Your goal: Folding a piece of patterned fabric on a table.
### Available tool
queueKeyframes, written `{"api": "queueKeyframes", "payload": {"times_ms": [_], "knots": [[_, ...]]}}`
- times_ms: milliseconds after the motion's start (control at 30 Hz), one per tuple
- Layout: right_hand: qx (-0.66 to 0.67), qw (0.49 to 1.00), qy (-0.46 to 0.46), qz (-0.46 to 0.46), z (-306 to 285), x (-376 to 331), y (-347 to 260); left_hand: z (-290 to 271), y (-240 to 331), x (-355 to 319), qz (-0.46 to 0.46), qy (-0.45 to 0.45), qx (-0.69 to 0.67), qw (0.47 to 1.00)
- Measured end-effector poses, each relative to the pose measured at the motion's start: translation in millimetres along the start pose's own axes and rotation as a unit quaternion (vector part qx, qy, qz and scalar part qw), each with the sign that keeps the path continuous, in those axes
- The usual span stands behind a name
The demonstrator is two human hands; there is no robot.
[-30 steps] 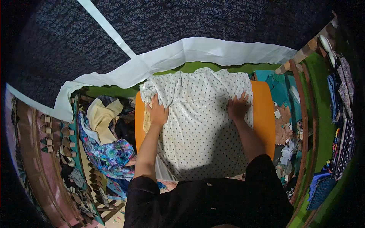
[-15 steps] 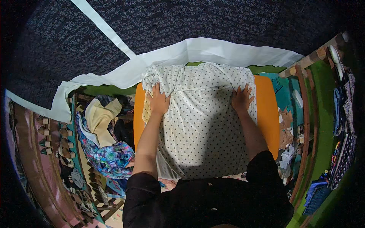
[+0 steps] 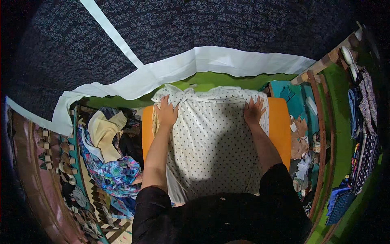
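Cluttered room with green floor at the far side; dark patterned cloth with white border [image 3: 227, 61] overhead, heaped clothes [image 3: 109, 162] to the left, more garments [image 3: 361, 122] hanging at right. In the middle, an orange worktop [image 3: 280, 126], mostly covered by a white dotted garment [image 3: 211, 146] laid flat, its top end bunched near the far edge.

Left hand [image 3: 166, 112] flat on the upper left corner of the garment, fingers [image 3: 162, 102] slightly spread and pressing down, pinching nothing. Right hand [image 3: 254, 112] flat on the upper right edge, fingers spread likewise.

Thin, light, soft fabric by the look of it: limp, prone to wrinkling and sliding on the smooth board, not fragile. Best taken at the shoulders or side seams, pinched at the edges, or smoothed with open palms.

Compared with a second ago: both hands higher up the cloth and further apart, the garment's top gathered more tightly, sleeves no longer spread out.
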State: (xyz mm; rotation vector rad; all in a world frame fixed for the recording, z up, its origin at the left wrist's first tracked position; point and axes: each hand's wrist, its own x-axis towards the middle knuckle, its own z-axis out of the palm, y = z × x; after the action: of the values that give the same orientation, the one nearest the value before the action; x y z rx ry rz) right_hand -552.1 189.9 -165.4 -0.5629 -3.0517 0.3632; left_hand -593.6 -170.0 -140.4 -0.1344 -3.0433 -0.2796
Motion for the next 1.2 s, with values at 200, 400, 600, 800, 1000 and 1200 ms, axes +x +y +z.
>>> {"api": "queueKeyframes", "payload": {"times_ms": [200, 400, 600, 800, 1000, 1200], "knots": [[0.057, 0.995, -0.008, 0.075, -13.3, 19.7, -0.3, 4.2, 15.4, 37.9, -0.122, -0.103, -0.093, 0.983], [0.334, 0.917, 0.184, 0.119, -73.2, 103.9, 12.5, -64.9, 16.3, 133.3, -0.226, 0.021, -0.571, 0.789], [0.713, 0.683, 0.157, -0.003, -241.8, 11.8, -31.1, -229.8, 17.1, 17.8, 0.054, 0.158, -0.699, 0.696], [0.483, 0.833, 0.262, -0.070, -159.4, -163.1, 67.1, -145.1, -11.4, -212.3, -0.104, 0.115, -0.647, 0.746], [0.120, 0.989, -0.084, 0.013, -76.9, -338.8, 99.2, -38.2, 12.0, -381.1, -0.088, 0.088, -0.386, 0.914], [0.114, 0.992, -0.037, -0.036, -14.4, -335.3, 98.5, -21.4, 57.9, -354.1, -0.074, 0.013, -0.077, 0.994]]}}
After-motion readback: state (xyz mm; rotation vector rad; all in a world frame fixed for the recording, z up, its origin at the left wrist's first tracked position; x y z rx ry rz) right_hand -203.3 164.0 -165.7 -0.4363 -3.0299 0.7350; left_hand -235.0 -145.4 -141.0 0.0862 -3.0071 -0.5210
